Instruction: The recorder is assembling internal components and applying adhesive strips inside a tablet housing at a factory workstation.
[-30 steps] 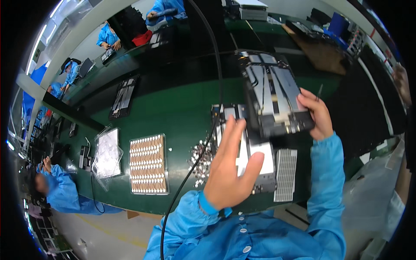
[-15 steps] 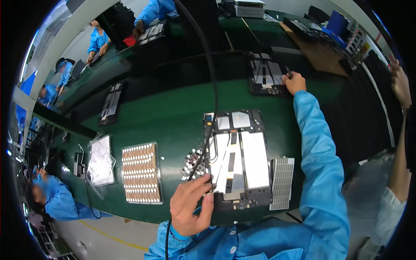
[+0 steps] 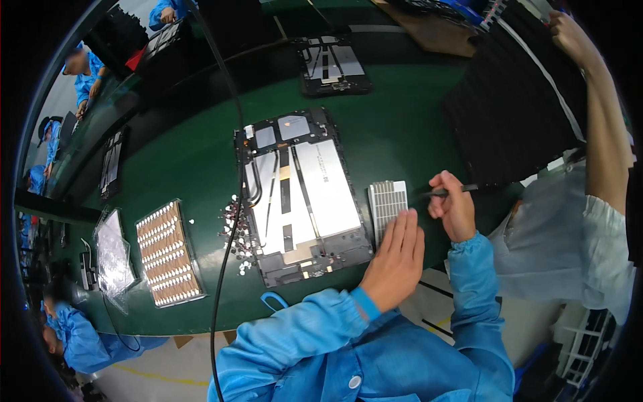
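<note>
Sheet (image 3: 387, 203), gridded, near worktop's (image 3: 416, 151) front edge; left hand (image 3: 395, 264), flattened, grasping nothing visible, covers its near end; right hand (image 3: 457, 211) pinches dark tool (image 3: 469, 188); sideways pressure could skew sheet.

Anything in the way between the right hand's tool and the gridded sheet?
Nothing visible between the slim dark tool in the right hand and the upper part of the gridded sheet. Lower down, the left hand covers part of it.
</note>
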`<state>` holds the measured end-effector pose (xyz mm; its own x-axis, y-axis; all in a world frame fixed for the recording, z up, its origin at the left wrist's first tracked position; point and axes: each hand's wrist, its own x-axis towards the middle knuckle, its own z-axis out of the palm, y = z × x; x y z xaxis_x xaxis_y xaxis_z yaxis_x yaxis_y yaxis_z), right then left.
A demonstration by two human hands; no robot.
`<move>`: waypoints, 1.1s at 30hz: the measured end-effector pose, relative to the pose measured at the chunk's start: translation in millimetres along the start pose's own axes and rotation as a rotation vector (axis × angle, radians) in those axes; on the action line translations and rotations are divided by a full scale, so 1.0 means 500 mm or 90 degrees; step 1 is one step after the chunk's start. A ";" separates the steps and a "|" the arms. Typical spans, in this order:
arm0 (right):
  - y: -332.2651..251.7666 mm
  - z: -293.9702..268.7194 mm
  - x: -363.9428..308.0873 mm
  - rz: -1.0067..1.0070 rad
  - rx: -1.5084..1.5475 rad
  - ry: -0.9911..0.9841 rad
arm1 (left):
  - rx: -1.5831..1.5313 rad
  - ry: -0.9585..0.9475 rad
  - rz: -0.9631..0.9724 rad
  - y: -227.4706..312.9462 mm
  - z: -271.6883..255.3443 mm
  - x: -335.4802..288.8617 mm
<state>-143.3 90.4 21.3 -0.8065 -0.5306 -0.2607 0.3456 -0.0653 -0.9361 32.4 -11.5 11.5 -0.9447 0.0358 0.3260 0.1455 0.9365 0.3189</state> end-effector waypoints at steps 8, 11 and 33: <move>0.027 0.002 0.075 -0.065 -0.155 -0.127 | -0.011 0.000 -0.189 -0.007 0.083 0.041; 0.015 0.004 0.089 -0.055 -0.227 -0.150 | -0.007 -0.005 -0.189 -0.008 0.081 0.045; 0.017 0.007 0.058 -0.123 -0.253 -0.136 | 0.022 -0.011 -0.192 -0.010 0.085 0.042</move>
<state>-162.1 71.5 6.4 -0.7071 -0.7047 -0.0583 -0.0435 0.1257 -0.9911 -1.0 -0.8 -21.2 -0.9487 -0.2402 0.2054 -0.1525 0.9173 0.3679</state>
